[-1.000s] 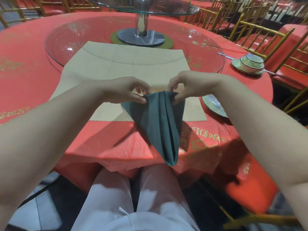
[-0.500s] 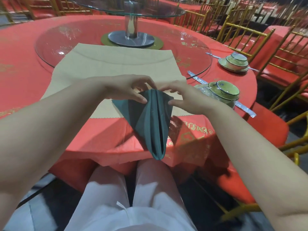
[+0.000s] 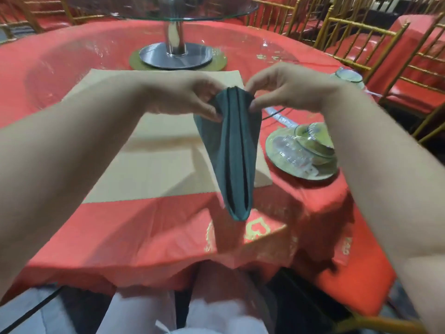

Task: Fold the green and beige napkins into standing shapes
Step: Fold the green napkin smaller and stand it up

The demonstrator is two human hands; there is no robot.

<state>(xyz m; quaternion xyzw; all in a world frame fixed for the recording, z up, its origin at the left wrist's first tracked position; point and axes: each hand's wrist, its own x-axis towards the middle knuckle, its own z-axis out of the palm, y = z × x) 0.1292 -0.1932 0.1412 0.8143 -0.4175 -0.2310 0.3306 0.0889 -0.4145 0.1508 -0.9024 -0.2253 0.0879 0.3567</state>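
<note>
The green napkin hangs in the air above the table, pleated lengthwise into a narrow cone that tapers to a rounded tip at the bottom. My left hand pinches its upper left edge and my right hand pinches its upper right edge. The beige napkin lies flat and unfolded on the red tablecloth behind and below the green one, its far edge resting on the glass turntable.
A wrapped plate and bowl set sits right of the napkins, another bowl set farther back right. The glass turntable with its metal post fills the table's middle. Gold chairs stand around the table.
Both hands have lifted the green napkin higher above the table and drawn its top narrower. The view has shifted, so the plate set now shows fully at the right.
</note>
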